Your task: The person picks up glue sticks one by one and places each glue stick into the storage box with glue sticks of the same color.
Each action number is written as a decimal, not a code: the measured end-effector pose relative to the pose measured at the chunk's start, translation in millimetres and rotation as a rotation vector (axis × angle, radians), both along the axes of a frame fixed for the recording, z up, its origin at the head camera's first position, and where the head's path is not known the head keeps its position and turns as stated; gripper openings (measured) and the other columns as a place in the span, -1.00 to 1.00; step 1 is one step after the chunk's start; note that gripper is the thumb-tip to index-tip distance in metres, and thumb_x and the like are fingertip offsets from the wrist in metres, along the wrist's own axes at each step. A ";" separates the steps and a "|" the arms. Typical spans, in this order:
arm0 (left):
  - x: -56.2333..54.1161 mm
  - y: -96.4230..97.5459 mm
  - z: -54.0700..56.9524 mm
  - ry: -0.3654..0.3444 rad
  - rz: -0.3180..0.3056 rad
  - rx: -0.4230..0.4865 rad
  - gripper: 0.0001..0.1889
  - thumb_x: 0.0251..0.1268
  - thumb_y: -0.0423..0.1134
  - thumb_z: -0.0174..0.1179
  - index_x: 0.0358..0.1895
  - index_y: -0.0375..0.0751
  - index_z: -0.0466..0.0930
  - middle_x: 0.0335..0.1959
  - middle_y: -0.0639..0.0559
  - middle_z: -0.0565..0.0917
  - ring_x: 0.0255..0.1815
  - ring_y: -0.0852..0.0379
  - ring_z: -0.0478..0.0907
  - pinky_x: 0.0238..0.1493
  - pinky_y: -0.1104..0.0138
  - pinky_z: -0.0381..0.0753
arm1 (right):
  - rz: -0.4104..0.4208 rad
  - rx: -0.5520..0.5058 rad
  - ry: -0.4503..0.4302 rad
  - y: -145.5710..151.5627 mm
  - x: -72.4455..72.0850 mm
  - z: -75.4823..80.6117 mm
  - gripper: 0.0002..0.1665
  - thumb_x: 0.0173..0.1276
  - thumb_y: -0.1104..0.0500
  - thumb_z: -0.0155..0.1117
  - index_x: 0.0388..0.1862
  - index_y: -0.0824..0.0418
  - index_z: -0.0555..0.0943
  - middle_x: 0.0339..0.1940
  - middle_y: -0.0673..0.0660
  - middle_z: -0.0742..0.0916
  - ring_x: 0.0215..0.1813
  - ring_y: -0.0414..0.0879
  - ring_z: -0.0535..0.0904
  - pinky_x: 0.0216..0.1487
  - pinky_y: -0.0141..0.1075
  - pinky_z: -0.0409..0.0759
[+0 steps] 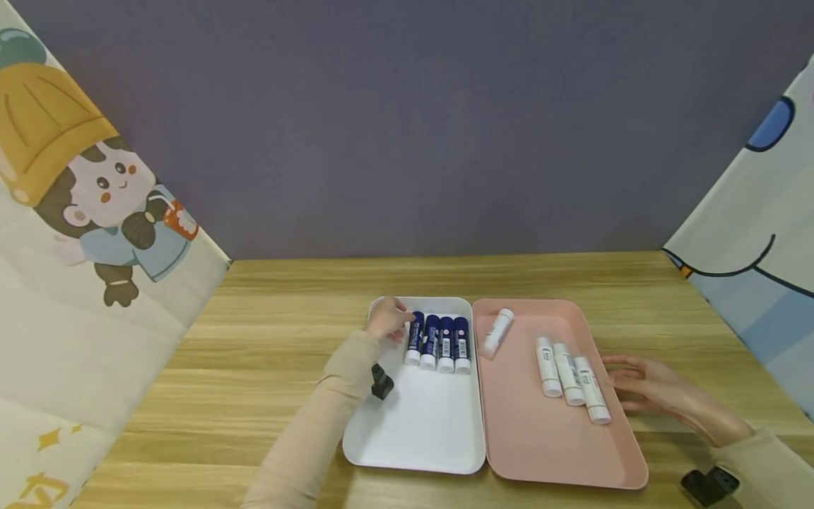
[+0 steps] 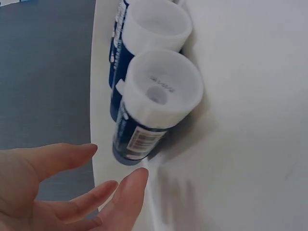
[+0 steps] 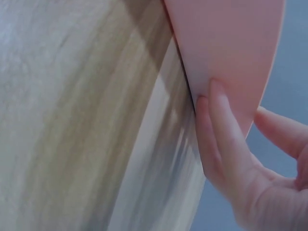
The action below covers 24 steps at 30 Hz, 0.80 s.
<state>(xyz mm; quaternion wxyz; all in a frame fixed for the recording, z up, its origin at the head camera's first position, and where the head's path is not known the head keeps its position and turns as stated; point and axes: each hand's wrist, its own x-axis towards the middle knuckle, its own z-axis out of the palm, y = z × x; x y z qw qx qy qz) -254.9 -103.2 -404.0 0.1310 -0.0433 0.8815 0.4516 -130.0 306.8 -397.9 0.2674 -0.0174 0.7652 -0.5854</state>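
Several blue glue sticks with white ends stand side by side in a row at the far end of the white tray point(image 1: 413, 431). My left hand point(image 1: 386, 319) is over the tray's far left corner, beside the leftmost glue stick point(image 1: 415, 341). In the left wrist view, thumb and fingers are spread, with a gap between them and the nearest glue stick point(image 2: 139, 137). My right hand point(image 1: 661, 387) is at the right side of the pink tray point(image 1: 528, 445). Its straight fingers point(image 3: 226, 115) lie along the tray's outer wall, thumb near the rim.
Three white glue sticks point(image 1: 568, 375) lie together in the right half of the pink tray. Another white glue stick point(image 1: 498, 332) lies slanted near its far left corner. The trays stand edge to edge on a wooden table point(image 1: 254, 367), with a grey panel point(image 1: 445, 141) behind.
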 end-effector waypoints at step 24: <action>58.0 -29.0 65.5 0.214 -0.161 -0.146 -0.66 0.14 -0.22 0.13 -0.07 -0.37 0.48 -0.62 -0.02 0.54 -0.68 0.07 0.46 -0.70 0.39 0.41 | 0.115 0.200 0.181 -8.8 -0.1 14.9 -0.37 0.34 0.24 -0.02 0.10 0.71 0.00 -0.22 0.36 0.56 -0.27 0.05 0.58 -0.33 -0.10 0.60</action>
